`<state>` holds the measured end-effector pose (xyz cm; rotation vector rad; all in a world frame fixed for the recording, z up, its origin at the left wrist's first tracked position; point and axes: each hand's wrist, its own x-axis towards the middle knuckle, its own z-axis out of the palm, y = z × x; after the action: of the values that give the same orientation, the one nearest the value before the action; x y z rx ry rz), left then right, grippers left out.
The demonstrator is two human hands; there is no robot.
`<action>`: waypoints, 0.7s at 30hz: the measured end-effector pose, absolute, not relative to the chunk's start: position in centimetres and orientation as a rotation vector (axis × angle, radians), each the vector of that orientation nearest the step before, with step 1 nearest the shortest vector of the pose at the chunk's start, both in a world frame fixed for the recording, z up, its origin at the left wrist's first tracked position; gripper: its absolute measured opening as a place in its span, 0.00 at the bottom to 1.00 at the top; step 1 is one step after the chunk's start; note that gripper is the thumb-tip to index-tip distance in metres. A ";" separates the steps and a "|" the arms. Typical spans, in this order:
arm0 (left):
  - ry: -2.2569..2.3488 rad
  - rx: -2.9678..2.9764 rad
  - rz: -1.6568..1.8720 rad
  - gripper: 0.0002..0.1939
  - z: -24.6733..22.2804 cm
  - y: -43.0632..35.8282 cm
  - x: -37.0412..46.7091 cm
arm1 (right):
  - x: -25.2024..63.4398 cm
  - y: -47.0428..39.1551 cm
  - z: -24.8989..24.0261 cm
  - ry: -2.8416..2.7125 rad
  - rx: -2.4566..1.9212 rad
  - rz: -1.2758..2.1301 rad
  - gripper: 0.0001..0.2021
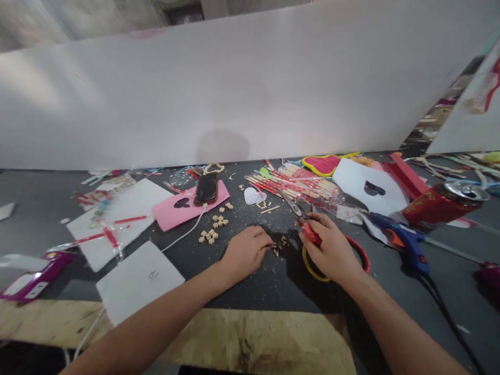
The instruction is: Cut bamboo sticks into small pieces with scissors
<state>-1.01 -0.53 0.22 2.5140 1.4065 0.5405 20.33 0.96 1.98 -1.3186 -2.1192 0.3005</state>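
Note:
My right hand (332, 250) is wrapped round the red handles of a pair of pliers (297, 210), whose metal jaws point up and to the left. Low on the dark tabletop, my left hand (246, 252) has its fingers drawn together at a few short cut wooden bits (284, 240). What it pinches, if anything, is too small to make out. Small clusters of glued wooden pieces (211, 237) lie left of that hand. Beyond both hands are several red-and-wood sticks (289, 179) in clear plastic. One thin loose stick (270, 209) lies nearer.
A red-and-yellow ring (366, 258) lies under my right wrist. Rightward are a blue glue gun (404, 239) with its cord and a red can (441, 205). A phone (206, 188) rests on pink card (167, 216). White sheets (135, 276) and a purple glue gun (42, 276) are at left.

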 end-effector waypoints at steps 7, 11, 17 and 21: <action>1.438 2.484 0.517 0.10 0.6 -0.6 -0.6 | 20.4 0.8 2.0 -2.119 -1.329 0.295 0.07; 1.472 2.459 0.481 0.09 0.9 -0.7 -0.4 | 20.3 0.8 2.0 -2.129 -1.330 0.284 0.07; 1.503 2.454 0.456 0.09 1.0 -0.6 -0.2 | 20.3 0.9 1.9 -2.155 -1.323 0.272 0.07; 1.523 2.449 0.464 0.09 1.1 -0.7 0.0 | 20.3 0.8 1.8 -2.178 -1.327 0.265 0.07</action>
<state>-0.05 -0.71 1.13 2.4486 1.5226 0.4644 20.34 0.84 1.78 -1.3270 -2.1785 0.2649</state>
